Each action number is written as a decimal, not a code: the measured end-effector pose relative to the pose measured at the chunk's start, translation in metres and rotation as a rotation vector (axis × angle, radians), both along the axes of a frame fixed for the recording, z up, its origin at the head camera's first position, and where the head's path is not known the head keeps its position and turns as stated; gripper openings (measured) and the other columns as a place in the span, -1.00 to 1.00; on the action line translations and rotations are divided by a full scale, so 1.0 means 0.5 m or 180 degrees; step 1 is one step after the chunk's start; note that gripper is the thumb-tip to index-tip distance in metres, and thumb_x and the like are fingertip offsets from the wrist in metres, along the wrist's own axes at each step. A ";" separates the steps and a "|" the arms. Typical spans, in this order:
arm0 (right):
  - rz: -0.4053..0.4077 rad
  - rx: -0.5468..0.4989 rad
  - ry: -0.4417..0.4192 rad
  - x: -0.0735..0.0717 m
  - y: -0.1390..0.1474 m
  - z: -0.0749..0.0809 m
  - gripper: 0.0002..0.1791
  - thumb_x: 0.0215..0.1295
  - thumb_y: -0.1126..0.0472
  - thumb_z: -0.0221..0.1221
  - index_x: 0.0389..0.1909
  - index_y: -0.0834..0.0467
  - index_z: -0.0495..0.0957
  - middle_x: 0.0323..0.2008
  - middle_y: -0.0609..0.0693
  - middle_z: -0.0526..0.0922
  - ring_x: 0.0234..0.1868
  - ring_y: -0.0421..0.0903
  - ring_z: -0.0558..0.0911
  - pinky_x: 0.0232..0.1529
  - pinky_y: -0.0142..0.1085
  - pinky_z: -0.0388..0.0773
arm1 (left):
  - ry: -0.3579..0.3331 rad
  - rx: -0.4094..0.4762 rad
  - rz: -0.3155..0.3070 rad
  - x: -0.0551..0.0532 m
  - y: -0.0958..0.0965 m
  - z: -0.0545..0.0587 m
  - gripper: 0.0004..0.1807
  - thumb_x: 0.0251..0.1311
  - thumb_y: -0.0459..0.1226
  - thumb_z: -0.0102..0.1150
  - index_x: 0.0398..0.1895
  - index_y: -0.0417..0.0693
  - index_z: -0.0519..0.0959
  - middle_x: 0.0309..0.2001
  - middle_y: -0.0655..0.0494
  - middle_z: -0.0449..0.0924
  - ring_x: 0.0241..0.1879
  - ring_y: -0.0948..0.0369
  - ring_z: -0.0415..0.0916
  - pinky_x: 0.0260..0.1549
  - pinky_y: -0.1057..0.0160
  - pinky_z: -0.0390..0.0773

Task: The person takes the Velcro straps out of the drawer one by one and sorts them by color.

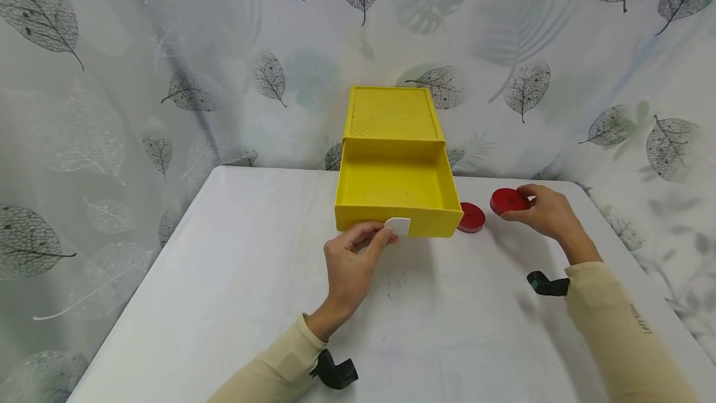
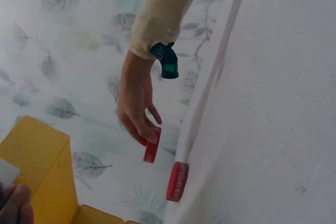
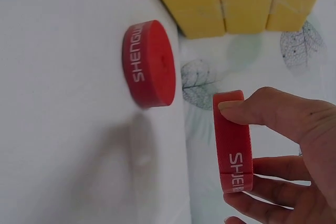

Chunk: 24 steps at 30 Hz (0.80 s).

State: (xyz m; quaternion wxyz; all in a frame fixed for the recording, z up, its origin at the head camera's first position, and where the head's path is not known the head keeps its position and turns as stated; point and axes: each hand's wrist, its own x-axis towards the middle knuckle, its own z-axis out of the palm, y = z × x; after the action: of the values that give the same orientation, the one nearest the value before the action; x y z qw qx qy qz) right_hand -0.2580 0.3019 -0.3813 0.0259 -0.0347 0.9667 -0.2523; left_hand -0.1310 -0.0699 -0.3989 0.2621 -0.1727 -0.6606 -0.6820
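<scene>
A yellow box (image 1: 394, 111) stands at the back of the table with its drawer (image 1: 391, 222) pulled out toward me. The drawer's inside shows bare yellow. My left hand (image 1: 352, 260) pinches the white pull tab (image 1: 398, 225) on the drawer front between thumb and fingers. On the right, my right hand (image 1: 550, 213) grips a red roll of tape (image 3: 233, 140) by its edge, held above the table with white lettering on its side. A second red roll (image 3: 152, 66) lies on the table beside the drawer, partly hidden by it in the head view.
The white table (image 1: 224, 278) ends at the back against a leaf-patterned curtain (image 1: 302, 48). A black wrist mount (image 1: 548, 283) sticks out from the right sleeve, and another black mount (image 1: 335, 370) from the left sleeve.
</scene>
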 end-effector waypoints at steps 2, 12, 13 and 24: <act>-0.0017 -0.0014 -0.0020 -0.002 0.001 -0.007 -0.15 0.28 0.07 0.41 0.37 0.50 0.28 0.14 0.47 0.46 0.10 0.41 0.44 -0.10 0.13 0.66 | 0.0002 0.0007 0.0009 -0.005 0.000 0.002 -0.91 0.34 -0.37 0.37 -0.16 -0.22 0.74 -0.27 0.09 0.79 -0.26 0.13 0.77 -0.16 0.12 0.72; -0.0005 -0.0009 -0.0095 -0.012 0.013 -0.036 -0.16 0.30 0.07 0.38 0.37 0.52 0.26 0.15 0.48 0.45 0.12 0.41 0.42 -0.03 0.18 0.61 | 0.0037 0.0121 -0.0024 -0.027 0.002 0.010 -0.92 0.33 -0.39 0.38 -0.19 -0.26 0.73 -0.29 0.03 0.78 -0.30 0.10 0.78 -0.20 0.11 0.73; -0.0001 0.0000 -0.0095 -0.012 0.015 -0.040 -0.17 0.30 0.07 0.37 0.37 0.53 0.26 0.15 0.48 0.45 0.12 0.41 0.42 -0.03 0.18 0.60 | 0.0031 0.0144 -0.0037 -0.029 0.002 0.012 -0.92 0.33 -0.39 0.37 -0.19 -0.26 0.73 -0.29 0.02 0.78 -0.30 0.09 0.78 -0.19 0.11 0.73; 0.0031 0.0005 -0.0220 -0.011 0.024 -0.074 -0.15 0.30 0.10 0.37 0.35 0.57 0.24 0.16 0.53 0.43 0.13 0.44 0.41 0.03 0.22 0.58 | -0.0106 0.0194 -0.0014 -0.055 0.010 0.016 -0.88 0.32 -0.37 0.39 -0.18 -0.29 0.73 -0.30 -0.04 0.78 -0.30 0.05 0.78 -0.18 0.15 0.72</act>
State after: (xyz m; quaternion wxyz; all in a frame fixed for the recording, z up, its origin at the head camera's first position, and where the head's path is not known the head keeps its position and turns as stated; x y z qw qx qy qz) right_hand -0.2637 0.3141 -0.4185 0.0606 -0.0306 0.9652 -0.2525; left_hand -0.1584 -0.0649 -0.3910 0.2546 -0.1546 -0.6434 -0.7052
